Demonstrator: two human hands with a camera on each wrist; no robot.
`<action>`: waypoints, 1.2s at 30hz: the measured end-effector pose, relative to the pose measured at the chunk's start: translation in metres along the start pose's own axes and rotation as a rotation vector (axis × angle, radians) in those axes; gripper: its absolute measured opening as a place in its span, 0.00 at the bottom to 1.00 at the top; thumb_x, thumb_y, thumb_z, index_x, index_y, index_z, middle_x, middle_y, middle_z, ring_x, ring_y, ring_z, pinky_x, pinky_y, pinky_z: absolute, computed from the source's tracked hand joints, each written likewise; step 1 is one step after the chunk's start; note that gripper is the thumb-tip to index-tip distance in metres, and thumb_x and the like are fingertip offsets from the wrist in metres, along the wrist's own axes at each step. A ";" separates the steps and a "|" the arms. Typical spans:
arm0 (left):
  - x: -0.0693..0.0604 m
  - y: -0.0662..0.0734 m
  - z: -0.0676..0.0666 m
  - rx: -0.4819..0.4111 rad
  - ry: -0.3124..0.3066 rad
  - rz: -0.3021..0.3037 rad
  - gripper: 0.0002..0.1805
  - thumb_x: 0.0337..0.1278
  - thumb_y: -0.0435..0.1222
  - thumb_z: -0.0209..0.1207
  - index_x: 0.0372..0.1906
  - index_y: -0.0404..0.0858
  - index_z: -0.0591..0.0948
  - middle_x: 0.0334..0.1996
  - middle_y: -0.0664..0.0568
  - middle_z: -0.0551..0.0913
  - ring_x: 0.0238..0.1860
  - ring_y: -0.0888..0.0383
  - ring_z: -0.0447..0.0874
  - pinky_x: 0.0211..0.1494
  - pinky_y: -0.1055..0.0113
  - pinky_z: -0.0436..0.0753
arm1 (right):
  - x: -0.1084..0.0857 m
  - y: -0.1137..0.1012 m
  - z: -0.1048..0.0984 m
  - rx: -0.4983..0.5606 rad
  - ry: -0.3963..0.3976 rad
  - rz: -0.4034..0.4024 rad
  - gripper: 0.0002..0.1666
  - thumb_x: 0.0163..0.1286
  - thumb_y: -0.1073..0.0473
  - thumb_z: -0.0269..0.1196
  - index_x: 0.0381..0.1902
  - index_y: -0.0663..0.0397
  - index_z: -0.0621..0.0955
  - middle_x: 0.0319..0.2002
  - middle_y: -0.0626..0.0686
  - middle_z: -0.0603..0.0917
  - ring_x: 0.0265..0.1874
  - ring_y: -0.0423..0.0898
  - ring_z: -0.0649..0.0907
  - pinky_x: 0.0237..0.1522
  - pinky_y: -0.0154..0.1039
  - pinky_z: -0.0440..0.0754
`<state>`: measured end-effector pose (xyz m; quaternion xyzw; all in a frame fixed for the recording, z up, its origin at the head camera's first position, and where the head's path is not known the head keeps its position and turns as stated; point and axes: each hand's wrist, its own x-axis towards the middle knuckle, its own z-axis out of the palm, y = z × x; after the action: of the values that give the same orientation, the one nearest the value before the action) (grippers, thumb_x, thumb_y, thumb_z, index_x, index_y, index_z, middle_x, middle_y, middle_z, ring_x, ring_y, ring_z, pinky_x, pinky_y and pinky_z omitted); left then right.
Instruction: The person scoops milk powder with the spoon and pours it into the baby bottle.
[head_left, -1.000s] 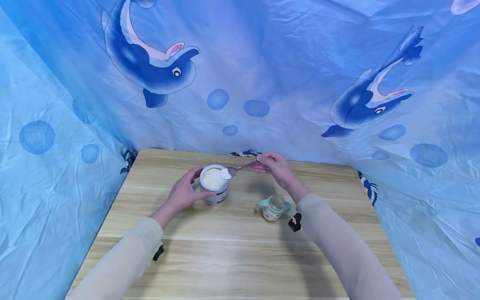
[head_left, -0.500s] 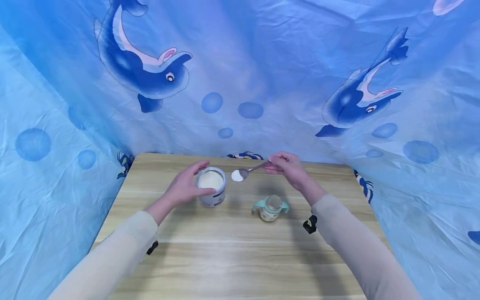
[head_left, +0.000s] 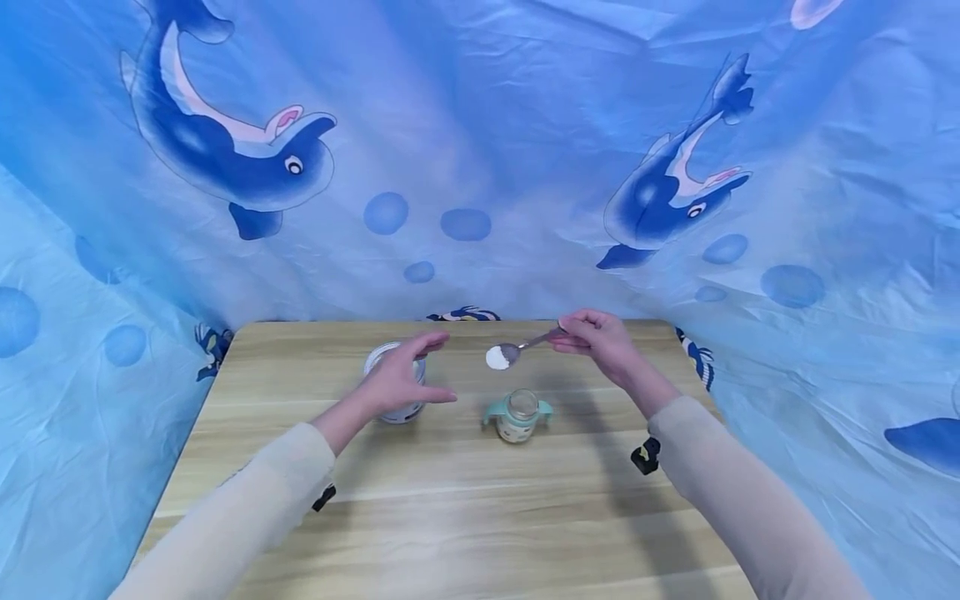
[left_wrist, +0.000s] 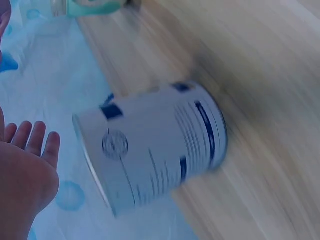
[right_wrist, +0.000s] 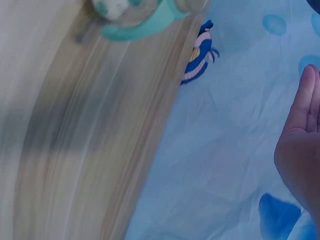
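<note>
My right hand (head_left: 606, 346) pinches the handle of a metal spoon (head_left: 538, 339) heaped with white powder (head_left: 497, 358), held above the table's far side. Below it stands a small baby bottle (head_left: 516, 429) with mint-green handles and an uncovered top. With thumb and fingers spread, my left hand (head_left: 397, 379) is off the can and holds nothing. Behind it stands a white powder can (head_left: 401, 414), its opening mostly hidden by that hand. The can's printed side (left_wrist: 155, 150) fills the middle of the left wrist view. The spoon is out of sight in the right wrist view.
A wooden table (head_left: 442, 508) bears the can and the bottle. Blue dolphin-print cloth (head_left: 480, 150) hangs along its back and both sides. Dark wrist devices (head_left: 646, 456) sit at the sleeves.
My left hand has come off the can and moved right toward the bottle, fingers spread. The right hand has carried the spoonful of powder away from the can to above the bottle. The view has shifted.
</note>
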<state>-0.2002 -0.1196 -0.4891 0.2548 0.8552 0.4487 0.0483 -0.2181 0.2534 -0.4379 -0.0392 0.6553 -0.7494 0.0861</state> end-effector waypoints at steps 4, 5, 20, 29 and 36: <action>0.006 -0.005 0.019 -0.051 -0.024 0.023 0.55 0.49 0.46 0.83 0.82 0.44 0.67 0.78 0.49 0.72 0.76 0.45 0.71 0.80 0.49 0.70 | -0.006 0.001 -0.010 -0.016 0.015 0.011 0.10 0.81 0.70 0.60 0.38 0.58 0.85 0.35 0.55 0.92 0.38 0.48 0.94 0.48 0.42 0.92; 0.008 -0.007 0.024 -0.052 -0.027 0.027 0.55 0.48 0.46 0.83 0.82 0.44 0.67 0.78 0.49 0.73 0.76 0.45 0.72 0.80 0.49 0.70 | -0.008 0.001 -0.013 -0.021 0.018 0.012 0.10 0.81 0.70 0.60 0.38 0.57 0.85 0.36 0.55 0.92 0.38 0.47 0.94 0.48 0.42 0.92; 0.029 -0.015 0.084 -0.104 -0.086 0.048 0.55 0.46 0.46 0.84 0.80 0.41 0.69 0.77 0.49 0.74 0.76 0.48 0.73 0.79 0.53 0.72 | -0.032 0.015 -0.046 -0.048 0.061 0.025 0.08 0.81 0.69 0.60 0.41 0.60 0.85 0.36 0.54 0.93 0.39 0.46 0.93 0.48 0.41 0.92; 0.032 -0.026 0.119 -0.183 -0.075 0.036 0.55 0.46 0.47 0.84 0.80 0.40 0.70 0.76 0.48 0.75 0.75 0.46 0.74 0.79 0.50 0.72 | -0.037 0.033 -0.060 -0.104 0.098 0.022 0.07 0.81 0.68 0.61 0.42 0.62 0.86 0.37 0.54 0.93 0.39 0.47 0.94 0.49 0.43 0.91; 0.034 -0.029 0.138 -0.203 -0.070 -0.017 0.54 0.44 0.47 0.85 0.79 0.45 0.72 0.75 0.50 0.76 0.74 0.47 0.75 0.78 0.49 0.72 | -0.040 0.042 -0.064 -0.131 0.113 0.018 0.06 0.80 0.67 0.62 0.46 0.65 0.85 0.37 0.52 0.93 0.39 0.46 0.94 0.49 0.43 0.91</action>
<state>-0.1980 -0.0142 -0.5895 0.2569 0.8052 0.5236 0.1073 -0.1866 0.3175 -0.4865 0.0036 0.7070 -0.7052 0.0528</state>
